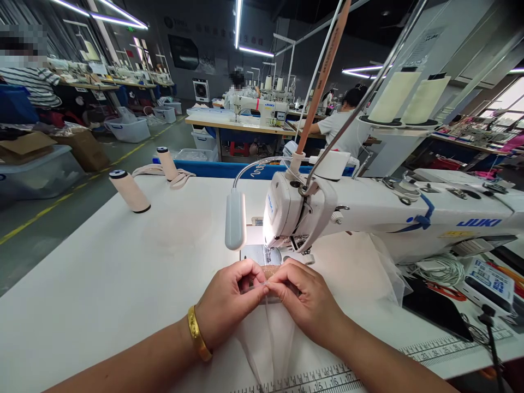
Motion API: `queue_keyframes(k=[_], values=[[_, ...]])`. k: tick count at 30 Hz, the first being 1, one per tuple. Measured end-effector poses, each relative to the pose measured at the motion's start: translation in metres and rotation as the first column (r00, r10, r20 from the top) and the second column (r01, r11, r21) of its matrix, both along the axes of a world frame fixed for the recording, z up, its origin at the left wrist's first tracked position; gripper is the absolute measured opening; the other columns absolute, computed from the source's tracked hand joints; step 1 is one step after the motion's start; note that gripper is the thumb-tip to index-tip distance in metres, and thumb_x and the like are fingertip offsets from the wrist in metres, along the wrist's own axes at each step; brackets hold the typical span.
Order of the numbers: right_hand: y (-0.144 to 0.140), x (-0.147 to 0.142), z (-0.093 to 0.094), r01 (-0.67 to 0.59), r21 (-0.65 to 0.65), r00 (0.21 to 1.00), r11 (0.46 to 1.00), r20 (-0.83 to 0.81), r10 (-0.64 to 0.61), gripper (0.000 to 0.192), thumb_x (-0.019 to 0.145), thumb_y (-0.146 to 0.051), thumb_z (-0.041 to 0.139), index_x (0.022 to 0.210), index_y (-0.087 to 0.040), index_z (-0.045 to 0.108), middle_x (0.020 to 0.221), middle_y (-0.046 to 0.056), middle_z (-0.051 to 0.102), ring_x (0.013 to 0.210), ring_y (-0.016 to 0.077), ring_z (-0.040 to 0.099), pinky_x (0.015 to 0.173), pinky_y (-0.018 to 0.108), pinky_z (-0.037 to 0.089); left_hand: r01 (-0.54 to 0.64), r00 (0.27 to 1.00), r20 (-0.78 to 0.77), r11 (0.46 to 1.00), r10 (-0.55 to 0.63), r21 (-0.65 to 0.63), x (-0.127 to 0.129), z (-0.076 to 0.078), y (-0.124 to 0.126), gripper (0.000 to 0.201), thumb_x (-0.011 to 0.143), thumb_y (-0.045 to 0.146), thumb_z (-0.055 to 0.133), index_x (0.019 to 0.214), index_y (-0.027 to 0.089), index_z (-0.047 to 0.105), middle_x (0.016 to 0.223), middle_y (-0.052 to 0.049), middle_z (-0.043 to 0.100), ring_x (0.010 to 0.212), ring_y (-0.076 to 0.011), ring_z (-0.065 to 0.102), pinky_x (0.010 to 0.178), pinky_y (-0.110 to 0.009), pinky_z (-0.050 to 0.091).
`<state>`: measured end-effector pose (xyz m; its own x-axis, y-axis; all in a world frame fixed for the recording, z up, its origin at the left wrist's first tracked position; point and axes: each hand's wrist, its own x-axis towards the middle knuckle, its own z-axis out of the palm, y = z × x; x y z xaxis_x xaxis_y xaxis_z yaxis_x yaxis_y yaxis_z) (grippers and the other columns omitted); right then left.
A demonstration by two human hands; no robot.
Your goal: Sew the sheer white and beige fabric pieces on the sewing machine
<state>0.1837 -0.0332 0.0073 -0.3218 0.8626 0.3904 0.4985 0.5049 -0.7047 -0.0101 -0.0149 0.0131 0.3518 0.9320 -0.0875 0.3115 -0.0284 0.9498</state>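
Note:
My left hand (229, 303), with a gold bangle on the wrist, and my right hand (305, 297) meet fingertip to fingertip just in front of the needle area of a white Juki sewing machine (368, 210). Both pinch a small beige piece (268, 271) and a thin sheer strip of fabric (270, 338) that trails toward me over the white table (123, 273). The machine's lamp (236, 219) lights the needle plate. What lies between my fingertips is mostly hidden.
Two beige thread cones (130, 191) (167, 162) stand at the far left of the table, beside a beige strap. Sheer white fabric (388, 267) lies under the machine arm. Cables, a label and scissors sit at the right. A ruler runs along the front edge. Other people work at distant tables.

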Motion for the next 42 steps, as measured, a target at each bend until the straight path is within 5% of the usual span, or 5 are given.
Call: queue_keyframes(k=[16, 24, 35, 42], values=[[0.0003, 0.0001, -0.0047, 0.02, 0.002, 1.0, 1.0, -0.005, -0.02, 0.019, 0.099, -0.017, 0.058, 0.081, -0.023, 0.061, 0.076, -0.002, 0.061, 0.07, 0.0154, 0.057, 0.066, 0.027, 0.042, -0.014, 1.0, 0.019, 1.0, 0.014, 0.001, 0.0, -0.0034, 0.0005, 0.021, 0.077, 0.037, 0.067, 0.075, 0.022, 0.053, 0.064, 0.006, 0.05, 0.056, -0.013, 0.049, 0.054, -0.025, 0.039], [-0.0005, -0.0003, -0.0016, -0.007, 0.009, 1.0, 1.0, -0.016, 0.007, 0.018, 0.1, -0.018, 0.057, 0.083, -0.023, 0.06, 0.079, -0.002, 0.065, 0.074, 0.0155, 0.059, 0.07, 0.027, 0.043, 0.0, 1.0, 0.017, 1.0, 0.0, -0.025, 0.001, -0.0013, -0.0007, 0.027, 0.08, 0.044, 0.067, 0.091, 0.019, 0.064, 0.062, 0.006, 0.05, 0.058, -0.0128, 0.046, 0.056, -0.025, 0.039], [0.0007, 0.0009, -0.002, 0.008, 0.036, 1.0, 0.999, -0.021, -0.007, 0.013, 0.101, -0.021, 0.058, 0.089, -0.024, 0.062, 0.078, -0.003, 0.065, 0.072, 0.0147, 0.059, 0.07, 0.026, 0.044, -0.031, 0.998, 0.05, 0.998, 0.033, -0.046, -0.0025, -0.0009, 0.0013, 0.027, 0.081, 0.047, 0.07, 0.081, 0.02, 0.063, 0.06, 0.005, 0.054, 0.055, -0.0128, 0.053, 0.056, -0.025, 0.045], [0.0009, -0.0001, -0.0031, 0.012, 0.03, 0.999, 0.999, -0.04, -0.011, 0.012, 0.1, -0.021, 0.06, 0.089, -0.025, 0.062, 0.08, -0.004, 0.066, 0.074, 0.0143, 0.061, 0.078, 0.028, 0.045, -0.09, 0.996, 0.03, 0.996, 0.09, 0.006, -0.0034, -0.0037, 0.0011, 0.028, 0.081, 0.048, 0.071, 0.079, 0.02, 0.072, 0.078, -0.002, 0.066, 0.062, -0.0156, 0.061, 0.056, -0.027, 0.053]])
